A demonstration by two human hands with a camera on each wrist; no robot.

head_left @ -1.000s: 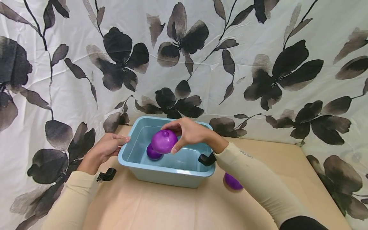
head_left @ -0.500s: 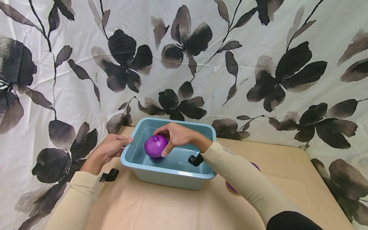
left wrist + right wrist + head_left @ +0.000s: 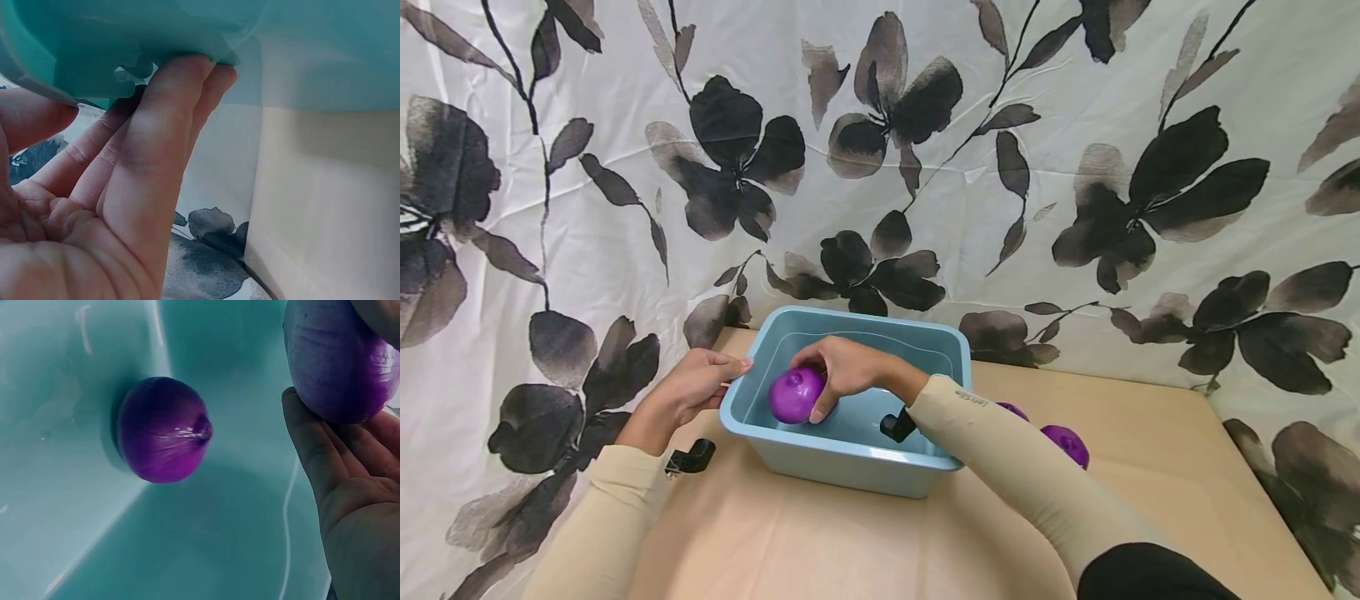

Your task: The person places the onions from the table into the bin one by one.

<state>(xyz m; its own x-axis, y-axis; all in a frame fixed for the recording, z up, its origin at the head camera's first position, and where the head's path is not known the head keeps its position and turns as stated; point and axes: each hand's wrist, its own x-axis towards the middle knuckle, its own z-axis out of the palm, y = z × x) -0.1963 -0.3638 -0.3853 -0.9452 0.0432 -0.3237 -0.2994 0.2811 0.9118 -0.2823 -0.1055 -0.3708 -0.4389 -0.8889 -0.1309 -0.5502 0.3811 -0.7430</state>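
My right hand (image 3: 852,368) grips a shiny purple onion (image 3: 796,395) low inside the left part of a light blue plastic basin (image 3: 842,447). In the right wrist view this held onion (image 3: 337,362) is at the upper right, with fingers beneath it. A second purple onion (image 3: 164,431) lies in the basin there; in the head view it is hidden. My left hand (image 3: 694,382) pinches the basin's left rim, thumb on top. Seen from the left wrist, the fingers of that hand (image 3: 147,144) reach under the rim by a handle cutout.
Two more purple onions lie on the tan tabletop (image 3: 820,542) by my right forearm: one onion (image 3: 1066,446) shows mostly, the other onion (image 3: 1013,410) is largely covered. A white curtain (image 3: 955,225) with dark flowers hangs right behind the basin.
My right hand has lowered the onion leftward and deeper into the basin. The forearm's shift uncovers more of the onions on the table. My left hand keeps its hold on the rim.
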